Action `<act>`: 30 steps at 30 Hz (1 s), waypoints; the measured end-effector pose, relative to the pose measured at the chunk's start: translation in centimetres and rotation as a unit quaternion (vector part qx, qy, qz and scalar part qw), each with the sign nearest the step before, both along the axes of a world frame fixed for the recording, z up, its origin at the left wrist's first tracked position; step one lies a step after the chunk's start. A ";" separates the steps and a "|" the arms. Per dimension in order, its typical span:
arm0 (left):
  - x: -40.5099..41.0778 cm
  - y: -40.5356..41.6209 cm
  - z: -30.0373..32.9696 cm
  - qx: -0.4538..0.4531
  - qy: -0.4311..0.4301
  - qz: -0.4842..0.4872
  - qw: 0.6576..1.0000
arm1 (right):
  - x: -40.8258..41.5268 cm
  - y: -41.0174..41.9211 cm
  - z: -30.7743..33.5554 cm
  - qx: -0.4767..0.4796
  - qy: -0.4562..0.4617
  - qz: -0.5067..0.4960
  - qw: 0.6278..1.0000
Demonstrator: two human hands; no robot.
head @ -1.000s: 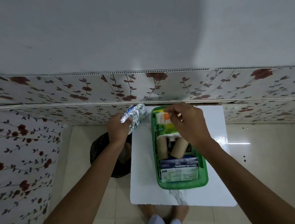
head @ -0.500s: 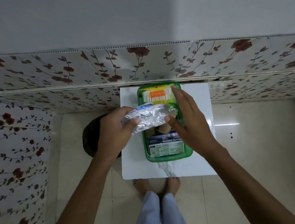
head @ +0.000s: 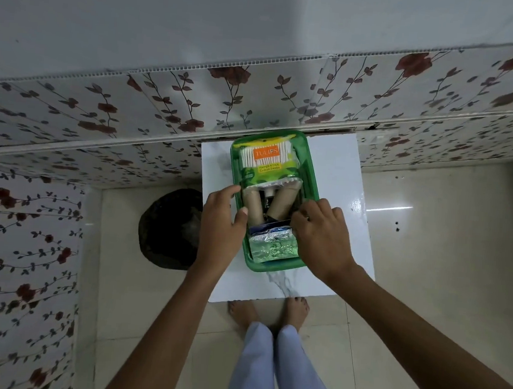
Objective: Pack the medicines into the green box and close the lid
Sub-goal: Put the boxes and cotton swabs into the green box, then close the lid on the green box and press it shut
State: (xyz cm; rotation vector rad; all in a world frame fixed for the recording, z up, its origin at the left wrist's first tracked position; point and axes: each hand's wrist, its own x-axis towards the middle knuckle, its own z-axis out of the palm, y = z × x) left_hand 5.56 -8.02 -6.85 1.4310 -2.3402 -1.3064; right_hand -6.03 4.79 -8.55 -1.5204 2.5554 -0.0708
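The green box (head: 311, 180) stands open on a small white table (head: 340, 177). Inside lie a pack of cotton swabs (head: 267, 159) at the far end, two tan bandage rolls (head: 282, 204) in the middle, and a silver foil blister pack (head: 272, 247) on top of a blue-white carton at the near end. My left hand (head: 223, 222) rests on the box's left rim with fingers spread. My right hand (head: 323, 234) sits at the right rim, its fingertips touching the foil pack's far right corner. No lid is in sight.
A dark round bin (head: 168, 227) stands on the floor left of the table. Floral wall panels (head: 100, 118) run behind and to the left. My bare feet (head: 269, 313) stand at the table's near edge on glossy floor tiles.
The foil blister pack went from my left hand, held out left of the box, down into the box's near end. Both hands dropped to the box rims.
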 end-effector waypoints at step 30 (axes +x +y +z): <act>3.5 -4.2 1.7 0.025 -0.044 0.092 0.994 | -5.1 -3.0 -2.7 0.076 -0.277 -0.299 0.910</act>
